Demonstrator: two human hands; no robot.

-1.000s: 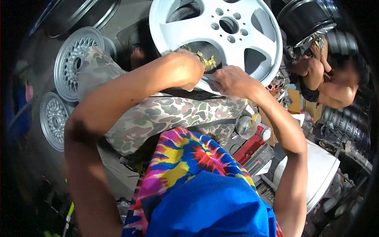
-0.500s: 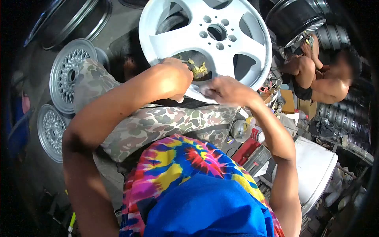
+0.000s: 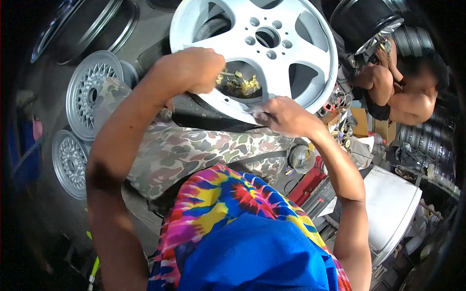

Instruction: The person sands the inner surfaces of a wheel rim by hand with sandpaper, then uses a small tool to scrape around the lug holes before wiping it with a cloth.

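A white five-spoke wheel rim lies face up before me, resting at its near side on a black tyre. Over the rim's lower left edge, my left hand is closed in a fist; what it holds, if anything, is hidden. My right hand is closed at the rim's near edge, its fingertips pressed together around a small greyish thing too blurred to name. Through the spoke opening between the hands, yellowish scraps show beneath the rim.
Silver mesh-pattern rims stand at the left. To the right, another person sits by a dark rim. Nearer are a clear round container, a red box and a white panel. Camouflage trousers cover my legs.
My left hand has moved up and to the left along the rim, uncovering more of the yellowish scraps. My right hand stays at the near edge, shifted slightly right.
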